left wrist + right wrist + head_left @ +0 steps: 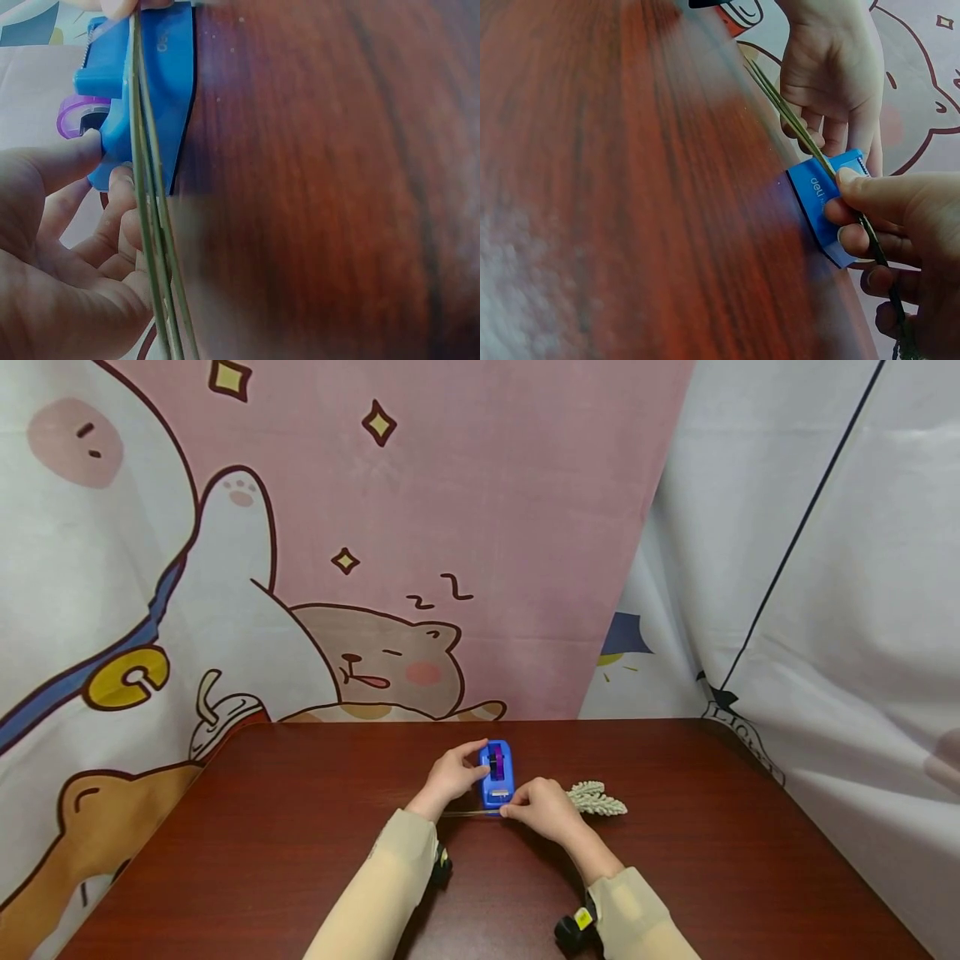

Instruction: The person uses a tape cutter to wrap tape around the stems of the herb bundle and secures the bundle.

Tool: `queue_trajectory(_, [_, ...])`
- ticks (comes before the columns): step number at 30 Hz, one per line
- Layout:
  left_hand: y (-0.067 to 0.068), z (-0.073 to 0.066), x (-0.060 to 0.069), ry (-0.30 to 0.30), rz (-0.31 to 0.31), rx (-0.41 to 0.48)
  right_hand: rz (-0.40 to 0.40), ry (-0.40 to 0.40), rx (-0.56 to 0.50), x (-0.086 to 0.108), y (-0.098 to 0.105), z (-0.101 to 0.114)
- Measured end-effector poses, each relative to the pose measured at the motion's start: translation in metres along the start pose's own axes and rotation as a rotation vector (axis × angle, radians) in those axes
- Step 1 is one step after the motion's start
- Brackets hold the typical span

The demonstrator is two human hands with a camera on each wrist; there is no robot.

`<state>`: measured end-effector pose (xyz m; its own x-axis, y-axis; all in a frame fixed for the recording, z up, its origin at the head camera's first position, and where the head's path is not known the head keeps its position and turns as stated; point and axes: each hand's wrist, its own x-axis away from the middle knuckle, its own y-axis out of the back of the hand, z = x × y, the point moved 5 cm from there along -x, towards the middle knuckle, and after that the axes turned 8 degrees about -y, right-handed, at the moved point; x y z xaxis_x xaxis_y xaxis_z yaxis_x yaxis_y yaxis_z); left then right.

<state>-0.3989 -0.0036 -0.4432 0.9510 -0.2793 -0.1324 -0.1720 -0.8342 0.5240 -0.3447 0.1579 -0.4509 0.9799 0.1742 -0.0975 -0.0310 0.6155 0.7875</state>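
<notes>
A blue tape dispenser (498, 797) with a purple tape roll (497, 763) stands on the table. My left hand (450, 774) grips its left side near the roll, thumb and fingers curled against the blue body (112, 142). My right hand (550, 810) pinches several thin green stems (784, 112) between thumb and fingers at the dispenser's near end. These stems (154, 202) run leftward in front of the dispenser, past my left hand. On the other side of my right hand, their pale green, leafy or grain-like heads (597, 799) stick out to the right.
The dark red-brown wooden table (697, 860) has its far edge just behind the dispenser. A cartoon-printed cloth (487, 510) hangs beyond it, with white cloth (840, 568) at the right. Black wrist devices (573, 933) sit under both sleeves.
</notes>
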Motion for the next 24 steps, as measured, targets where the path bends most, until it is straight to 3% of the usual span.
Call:
queue_trajectory(10, [-0.001,-0.001,0.001,-0.001,0.001,-0.025,0.041,0.03,0.012,0.003,-0.006,-0.002])
queue_trajectory(17, [0.0,-0.002,-0.003,-0.009,0.046,-0.013,0.104,0.023,-0.038,0.005,0.006,0.006])
queue_trajectory(24, [0.019,-0.016,0.003,-0.091,0.091,0.026,0.101,0.036,-0.021,0.009,0.023,0.021])
